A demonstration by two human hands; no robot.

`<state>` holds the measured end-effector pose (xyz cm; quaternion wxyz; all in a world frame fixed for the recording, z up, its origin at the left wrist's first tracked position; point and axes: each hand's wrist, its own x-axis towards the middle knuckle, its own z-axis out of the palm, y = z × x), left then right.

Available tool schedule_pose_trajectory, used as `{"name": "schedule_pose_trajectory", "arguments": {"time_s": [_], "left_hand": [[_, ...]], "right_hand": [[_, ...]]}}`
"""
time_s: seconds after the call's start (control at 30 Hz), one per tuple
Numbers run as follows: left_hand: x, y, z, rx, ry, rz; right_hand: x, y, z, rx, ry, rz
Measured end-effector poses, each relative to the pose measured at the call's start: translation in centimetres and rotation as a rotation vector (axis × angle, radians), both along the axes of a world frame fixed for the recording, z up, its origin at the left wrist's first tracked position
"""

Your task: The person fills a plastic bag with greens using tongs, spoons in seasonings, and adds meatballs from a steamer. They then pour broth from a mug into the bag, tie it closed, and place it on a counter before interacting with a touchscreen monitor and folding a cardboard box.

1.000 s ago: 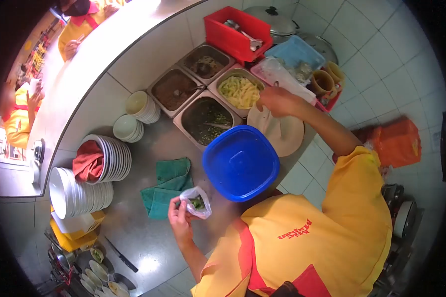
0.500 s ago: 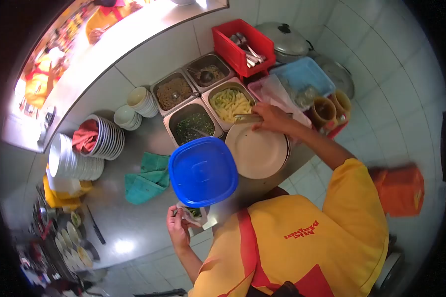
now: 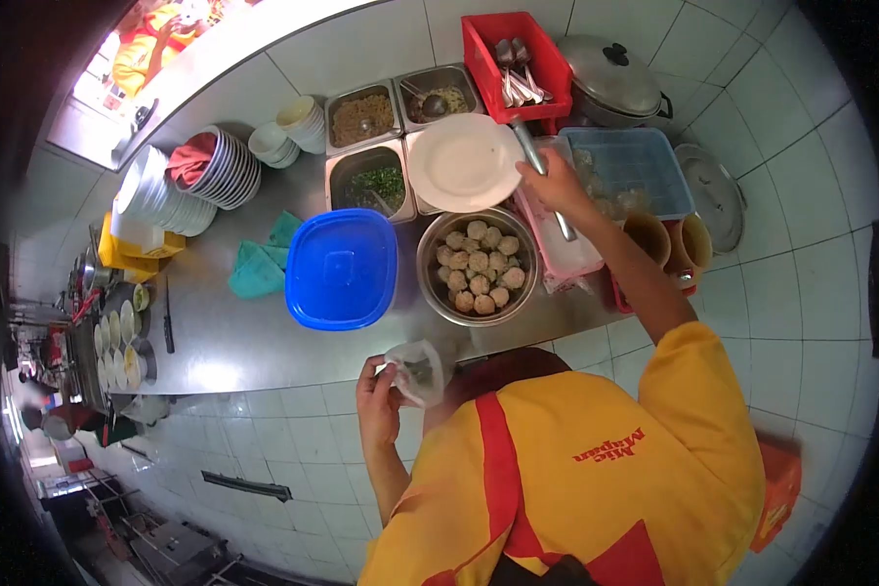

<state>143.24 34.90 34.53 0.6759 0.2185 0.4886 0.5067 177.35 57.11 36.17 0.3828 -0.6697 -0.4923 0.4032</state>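
My left hand [image 3: 379,398], at the counter's front edge, pinches a clear plastic bag [image 3: 418,373] with something green inside. My right hand [image 3: 557,186] grips metal tongs [image 3: 540,176] and is at the rim of a white plate [image 3: 466,163]. That plate lies over one of the steel trays, partly covering its neighbours. Just in front of it a steel bowl [image 3: 479,308] holds several meatballs. A blue-lidded container [image 3: 342,270] stands left of the bowl. Chopped greens [image 3: 373,188] fill the tray behind the blue lid.
Stacked white bowls [image 3: 220,168], a teal cloth [image 3: 258,269] and a knife [image 3: 168,317] are on the left. A red bin [image 3: 518,73] of cutlery, a lidded pot [image 3: 610,80], a blue plastic tray [image 3: 635,166] and brown cups [image 3: 691,244] stand at the right.
The plate has moved back from the front onto the tray of pale food, uncovering the meatball bowl. My right hand has shifted with the tongs. The camera view has also shifted.
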Motion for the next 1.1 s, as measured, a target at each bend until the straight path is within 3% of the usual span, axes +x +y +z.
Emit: {"name": "schedule_pose_trajectory", "arguments": {"time_s": [0.07, 0.1, 0.17, 0.2, 0.27, 0.3, 0.33, 0.4, 0.53, 0.6, 0.73, 0.8, 0.9, 1.03, 1.1], "left_hand": [[1.2, -0.1, -0.3, -0.008, 0.032, 0.014], [1.6, 0.0, -0.5, 0.007, 0.025, 0.005], [2.6, 0.6, -1.0, 0.022, 0.029, 0.004], [2.9, 1.0, -1.3, 0.024, 0.027, 0.005], [3.2, 1.5, -2.1, 0.007, 0.185, -0.057], [3.2, 1.6, -2.4, 0.013, 0.176, -0.055], [3.2, 1.6, -2.6, 0.015, 0.17, -0.057], [2.9, 1.8, -2.8, 0.019, 0.146, -0.073], [1.8, 2.1, -3.4, 0.017, 0.157, -0.084], [1.3, 2.3, -3.5, 0.016, 0.156, -0.099], [0.9, 2.2, -3.5, 0.0, 0.165, -0.068], [0.8, 2.5, -3.8, 0.027, 0.157, -0.102], [0.8, 2.5, -3.7, 0.059, 0.186, -0.099], [-0.4, 2.3, -4.8, 0.09, 0.226, -0.054], [-0.6, 2.1, -5.0, 0.076, 0.221, -0.054]], "right_hand": [[-1.2, -2.5, 0.1, 0.256, -0.247, 0.034], [-1.4, -3.9, 0.7, 0.256, -0.245, 0.041], [-1.7, -7.3, 2.4, 0.257, -0.588, 0.382], [-1.9, -8.4, 3.2, 0.259, -0.59, 0.382], [-2.1, -10.0, 4.1, 0.125, -0.895, 0.669], [-2.4, -10.4, 3.0, 0.239, -1.013, 0.616], [-2.9, -10.3, 2.7, 0.237, -1.018, 0.615], [-4.3, -10.0, 2.4, 0.138, -1.315, 0.581], [-5.3, -9.4, 1.2, 0.127, -1.347, 0.588], [-5.1, -10.5, 4.4, 0.256, -1.192, 0.53], [-7.4, -14.0, 8.7, 0.147, -1.219, 0.6], [-10.1, -16.0, 9.7, 0.185, -1.056, 0.723], [-13.0, -17.0, 5.3, 0.381, -0.989, 0.836], [-11.1, -16.4, 6.8, 0.164, -0.973, 0.653], [-8.0, -14.9, 5.6, 0.115, -1.193, 0.454]]}}
